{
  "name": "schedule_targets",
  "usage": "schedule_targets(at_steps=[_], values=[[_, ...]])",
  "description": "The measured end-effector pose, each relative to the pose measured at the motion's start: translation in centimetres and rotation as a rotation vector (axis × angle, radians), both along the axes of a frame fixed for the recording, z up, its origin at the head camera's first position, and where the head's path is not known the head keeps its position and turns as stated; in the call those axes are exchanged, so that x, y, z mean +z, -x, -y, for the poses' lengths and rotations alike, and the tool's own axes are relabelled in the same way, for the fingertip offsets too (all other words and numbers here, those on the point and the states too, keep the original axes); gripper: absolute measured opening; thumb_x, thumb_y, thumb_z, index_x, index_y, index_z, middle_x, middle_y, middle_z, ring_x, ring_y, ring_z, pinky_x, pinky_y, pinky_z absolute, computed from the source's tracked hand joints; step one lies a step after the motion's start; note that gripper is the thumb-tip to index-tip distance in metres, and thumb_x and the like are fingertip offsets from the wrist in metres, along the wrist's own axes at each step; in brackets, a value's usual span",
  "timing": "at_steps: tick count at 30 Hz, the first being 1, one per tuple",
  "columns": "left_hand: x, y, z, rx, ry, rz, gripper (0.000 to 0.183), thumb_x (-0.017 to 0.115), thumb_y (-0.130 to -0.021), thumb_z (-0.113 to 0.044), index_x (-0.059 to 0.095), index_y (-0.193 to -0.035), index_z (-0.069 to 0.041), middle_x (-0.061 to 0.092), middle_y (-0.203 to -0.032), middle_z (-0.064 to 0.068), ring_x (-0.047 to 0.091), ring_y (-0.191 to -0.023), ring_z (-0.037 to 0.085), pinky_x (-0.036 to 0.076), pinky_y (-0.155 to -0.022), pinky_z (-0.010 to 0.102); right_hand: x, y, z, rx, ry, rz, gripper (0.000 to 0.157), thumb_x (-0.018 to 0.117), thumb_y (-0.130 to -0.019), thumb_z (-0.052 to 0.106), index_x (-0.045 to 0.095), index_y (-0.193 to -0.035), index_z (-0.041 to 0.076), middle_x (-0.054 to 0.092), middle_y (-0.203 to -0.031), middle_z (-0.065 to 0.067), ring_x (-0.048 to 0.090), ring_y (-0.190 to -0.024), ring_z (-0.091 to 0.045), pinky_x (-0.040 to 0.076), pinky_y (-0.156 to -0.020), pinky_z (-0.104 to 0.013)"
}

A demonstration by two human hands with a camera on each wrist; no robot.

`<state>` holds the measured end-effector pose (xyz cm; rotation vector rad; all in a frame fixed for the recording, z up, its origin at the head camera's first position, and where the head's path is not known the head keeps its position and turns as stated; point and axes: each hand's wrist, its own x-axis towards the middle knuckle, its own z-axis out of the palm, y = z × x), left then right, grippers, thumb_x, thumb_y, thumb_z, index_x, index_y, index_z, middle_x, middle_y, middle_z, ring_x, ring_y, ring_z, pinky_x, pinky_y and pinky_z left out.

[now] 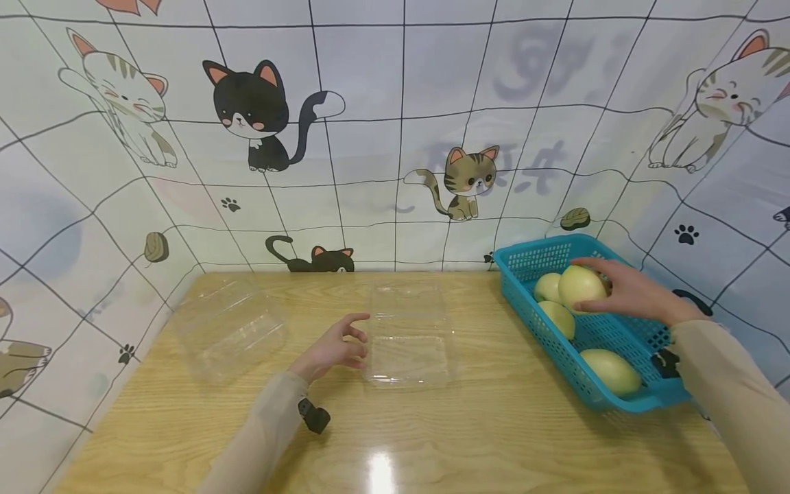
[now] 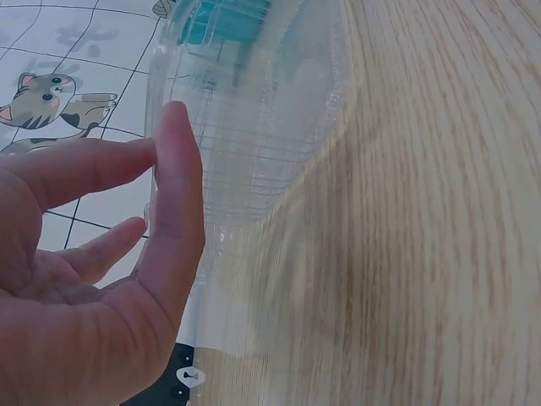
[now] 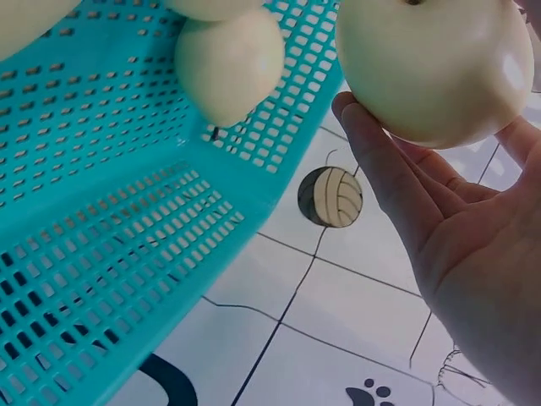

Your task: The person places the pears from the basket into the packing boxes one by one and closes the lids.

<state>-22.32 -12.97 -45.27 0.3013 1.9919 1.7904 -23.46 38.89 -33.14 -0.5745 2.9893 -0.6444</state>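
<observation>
My right hand (image 1: 638, 291) grips a round, pale yellow-green pear (image 1: 581, 289) between thumb and fingers, over the far part of the blue plastic basket (image 1: 623, 329). In the right wrist view, the fingers curve around the held pear's lower side. More pears lie in the basket, one of them longer in shape (image 1: 611, 372). My left hand (image 1: 336, 348) is loosely bent and holds nothing. Its fingertips are right at the left side of a clear plastic box (image 1: 410, 360), whose wall shows behind the fingers in the left wrist view.
Another clear plastic box (image 1: 231, 329) stands to the left on the wooden table (image 1: 494, 439). A cat-patterned cloth (image 1: 370, 137) covers the walls behind and at both sides. The basket sits near the right edge of the table.
</observation>
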Motion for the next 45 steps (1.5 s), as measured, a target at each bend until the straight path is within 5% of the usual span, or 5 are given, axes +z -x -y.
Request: schedule_targets(at_steps=[16, 25, 45], values=[[-0.3, 0.2, 0.2, -0.003, 0.0, 0.009, 0.071, 0.057, -0.087, 0.009, 0.026, -0.149, -0.003, 0.045, -0.108, 0.019, 0.058, -0.085, 0.028, 0.058, -0.07, 0.036, 0.7, -0.5, 1.5, 0.035, 0.026, 0.009, 0.081, 0.08, -0.079, 0.032, 0.039, -0.144, 0.007, 0.047, -0.118, -0.021, 0.05, -0.094, -0.032, 0.049, -0.059, -0.037], [-0.3, 0.3, 0.2, 0.007, -0.003, 0.031, 0.071, 0.056, -0.087, 0.01, 0.026, -0.15, -0.006, 0.045, -0.107, 0.016, 0.058, -0.084, 0.025, 0.058, -0.071, 0.037, 1.2, -0.6, 2.6, 0.042, 0.004, 0.025, 0.081, 0.079, -0.079, 0.038, 0.04, -0.143, 0.009, 0.048, -0.127, -0.021, 0.047, -0.107, -0.042, 0.049, -0.059, -0.038], [-0.2, 0.4, 0.4, -0.013, -0.007, 0.048, 0.07, 0.056, -0.088, 0.009, 0.026, -0.15, -0.007, 0.045, -0.106, 0.016, 0.058, -0.082, 0.023, 0.058, -0.071, 0.038, 1.5, -1.3, 5.1, 0.072, 0.001, 0.019, 0.08, 0.081, -0.076, 0.039, 0.043, -0.142, 0.012, 0.051, -0.117, -0.02, 0.053, -0.091, -0.029, 0.048, -0.06, -0.035]])
